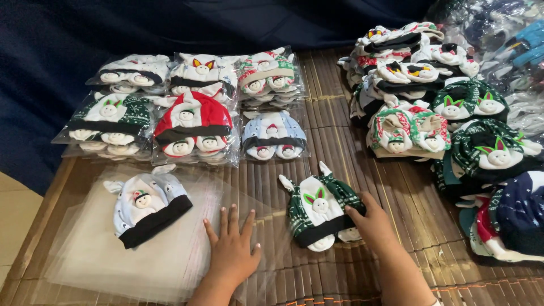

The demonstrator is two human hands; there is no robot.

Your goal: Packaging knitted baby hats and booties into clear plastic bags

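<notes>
My left hand (232, 246) lies flat with fingers spread on a stack of clear plastic bags (102, 255) on a slatted bamboo mat. A pale blue baby hat with a black band (148, 207) rests on the bags, to the left of that hand. My right hand (371, 224) touches the right side of a green and white baby hat set (317, 212) with small booties under it. It sits on the mat just right of the bags.
Several bagged hat sets (192, 122) lie in rows at the back left. A heap of unbagged hat sets (442, 113) fills the right side. Dark blue cloth (226, 22) hangs behind. The bamboo mat (340, 147) covers the surface.
</notes>
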